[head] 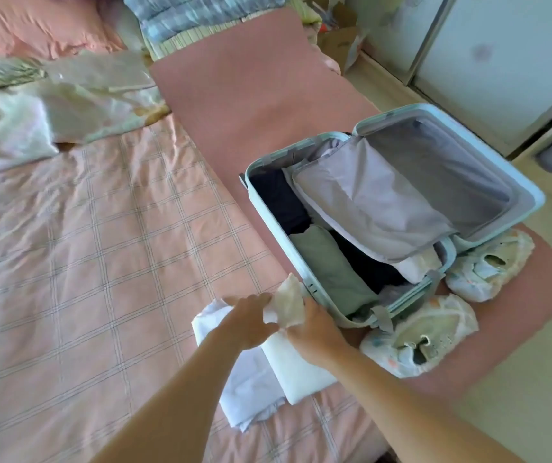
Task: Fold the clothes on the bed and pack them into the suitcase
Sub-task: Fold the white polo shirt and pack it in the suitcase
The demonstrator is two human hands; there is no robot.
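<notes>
A pale blue suitcase (pixel 531 202) lies open on the pink mat beside the bed. Inside it are a rolled green garment (pixel 331 269), dark clothes (pixel 281 202) and a white piece (pixel 418 265), partly under the grey lining flap (pixel 378 205). Just left of the suitcase's near corner, my left hand (pixel 251 320) and my right hand (pixel 311 329) together grip a small cream cloth bundle (pixel 288 304). Beneath them on the bed lies a folded white garment (pixel 288 369) on a folded pale blue one (pixel 244 389).
The bed has a pink checked sheet (pixel 84 262). A crumpled pale floral quilt (pixel 50 105) lies at its far left. Two shoes in printed covers (pixel 421 335) (pixel 488 265) sit on the pink mat (pixel 251 88) by the suitcase. Wardrobe doors (pixel 485 55) stand at the right.
</notes>
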